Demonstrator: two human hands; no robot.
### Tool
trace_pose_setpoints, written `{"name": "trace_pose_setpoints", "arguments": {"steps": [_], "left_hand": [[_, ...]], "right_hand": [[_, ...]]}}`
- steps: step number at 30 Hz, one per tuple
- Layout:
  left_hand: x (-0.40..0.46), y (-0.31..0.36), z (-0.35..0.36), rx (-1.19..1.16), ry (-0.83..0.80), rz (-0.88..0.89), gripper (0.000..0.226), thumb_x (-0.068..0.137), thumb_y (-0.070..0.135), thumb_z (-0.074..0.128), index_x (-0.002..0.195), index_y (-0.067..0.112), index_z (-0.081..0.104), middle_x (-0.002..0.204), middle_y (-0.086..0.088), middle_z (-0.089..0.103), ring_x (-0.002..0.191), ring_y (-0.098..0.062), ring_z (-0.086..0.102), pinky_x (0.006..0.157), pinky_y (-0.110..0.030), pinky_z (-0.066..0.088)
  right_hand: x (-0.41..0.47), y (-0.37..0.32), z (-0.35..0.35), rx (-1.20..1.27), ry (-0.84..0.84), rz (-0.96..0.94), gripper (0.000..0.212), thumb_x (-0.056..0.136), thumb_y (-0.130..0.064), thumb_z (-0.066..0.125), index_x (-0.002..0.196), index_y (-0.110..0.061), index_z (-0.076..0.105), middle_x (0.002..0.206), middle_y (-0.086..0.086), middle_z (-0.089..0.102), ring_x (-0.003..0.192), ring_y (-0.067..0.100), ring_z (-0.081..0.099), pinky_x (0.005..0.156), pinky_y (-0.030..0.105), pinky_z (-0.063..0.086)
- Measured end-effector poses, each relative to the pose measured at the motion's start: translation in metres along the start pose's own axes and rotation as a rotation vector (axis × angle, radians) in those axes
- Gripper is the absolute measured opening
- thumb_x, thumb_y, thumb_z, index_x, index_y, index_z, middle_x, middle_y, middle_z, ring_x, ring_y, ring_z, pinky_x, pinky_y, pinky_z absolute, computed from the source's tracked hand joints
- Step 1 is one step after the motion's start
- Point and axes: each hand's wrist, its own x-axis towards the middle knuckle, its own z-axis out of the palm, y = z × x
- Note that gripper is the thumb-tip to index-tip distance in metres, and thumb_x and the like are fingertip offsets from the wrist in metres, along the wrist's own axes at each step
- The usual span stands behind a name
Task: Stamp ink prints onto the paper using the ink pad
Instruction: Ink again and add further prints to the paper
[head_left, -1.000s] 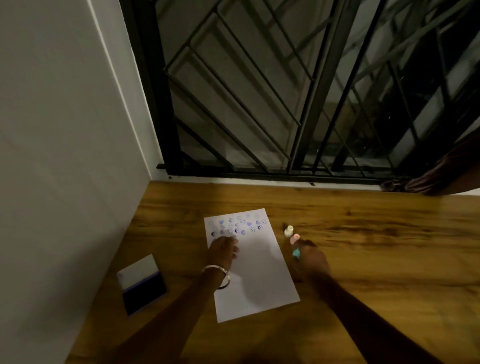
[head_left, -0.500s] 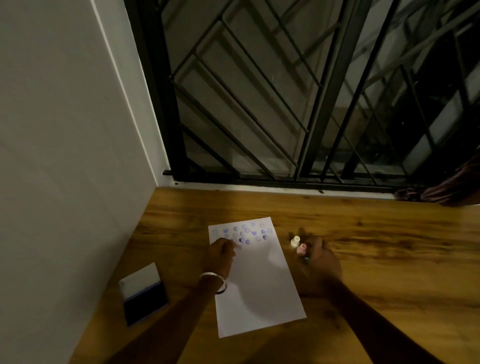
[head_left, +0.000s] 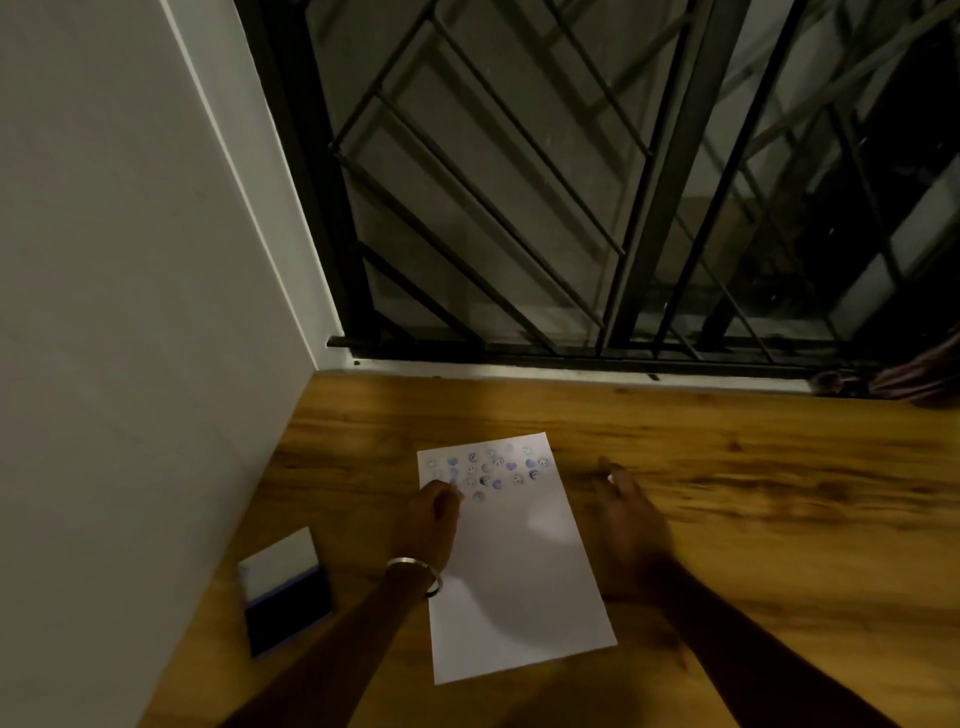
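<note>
With the left hand (head_left: 434, 512) curled at the white paper sheet's (head_left: 519, 582) ten o'clock corner, contents hidden, and the right hand (head_left: 626, 525) spread empty, fresh purple prints (head_left: 485, 470) might smear.

We see a white paper (head_left: 519, 566) lying on the wooden worktop (head_left: 753, 493), its far end covered in small blue prints (head_left: 488, 470). Our left hand (head_left: 431, 517), bangle (head_left: 413, 569) at the wrist, rests on the sheet's left edge. Our right hand (head_left: 626, 525) hovers blurred just beside its right edge. The ink pad (head_left: 285, 590) lies open near the wall (head_left: 119, 312).
</note>
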Motion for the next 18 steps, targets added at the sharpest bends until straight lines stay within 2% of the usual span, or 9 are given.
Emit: {"name": "trace_pose_setpoints", "arguments": {"steps": [3,5,11,15,18], "left_hand": [[0.002,-0.002,-0.002,0.034,0.020,-0.014,0.023,0.096,0.028,0.049,0.078,0.019,0.061,0.069,0.007,0.061,0.063,-0.010,0.057,0.053,-0.019,0.040],[0.001,-0.004,-0.005,0.056,0.025,-0.011,0.024,0.095,0.028,0.049,0.074,0.024,0.058,0.067,0.009,0.059,0.062,-0.008,0.056,0.052,-0.020,0.040],[0.000,-0.010,-0.002,0.051,0.032,-0.042,0.022,0.096,0.024,0.048,0.078,0.025,0.060,0.076,0.003,0.061,0.068,-0.008,0.056,0.056,-0.017,0.039],[0.003,-0.010,0.001,0.084,0.027,-0.038,0.022,0.096,0.025,0.048,0.086,0.016,0.065,0.078,0.000,0.063,0.070,-0.014,0.058,0.055,-0.017,0.039],[0.003,-0.007,0.000,0.055,0.017,-0.023,0.023,0.096,0.024,0.049,0.087,0.011,0.066,0.078,-0.003,0.065,0.071,-0.018,0.059,0.057,-0.021,0.045]], "right_hand": [[0.012,0.014,-0.012,0.085,0.082,0.030,0.036,0.097,-0.054,0.030,0.127,-0.037,0.044,0.112,0.006,0.064,0.094,0.029,0.063,0.086,0.053,0.054],[0.021,0.023,-0.022,0.168,0.066,0.084,0.035,0.098,-0.053,0.029,0.124,-0.036,0.043,0.102,0.007,0.065,0.087,0.029,0.063,0.081,0.055,0.055],[0.032,0.031,-0.021,0.237,0.053,0.177,0.038,0.098,-0.054,0.027,0.129,-0.037,0.039,0.118,0.008,0.062,0.103,0.032,0.060,0.090,0.057,0.050],[0.034,0.031,-0.028,-0.044,-0.030,0.084,0.037,0.100,-0.041,0.033,0.135,-0.029,0.039,0.138,0.012,0.049,0.112,0.033,0.056,0.091,0.052,0.051],[0.034,0.028,-0.035,-0.347,-0.026,-0.032,0.048,0.098,-0.038,0.040,0.143,-0.024,0.031,0.152,0.015,0.028,0.133,0.037,0.038,0.108,0.052,0.039]]}}
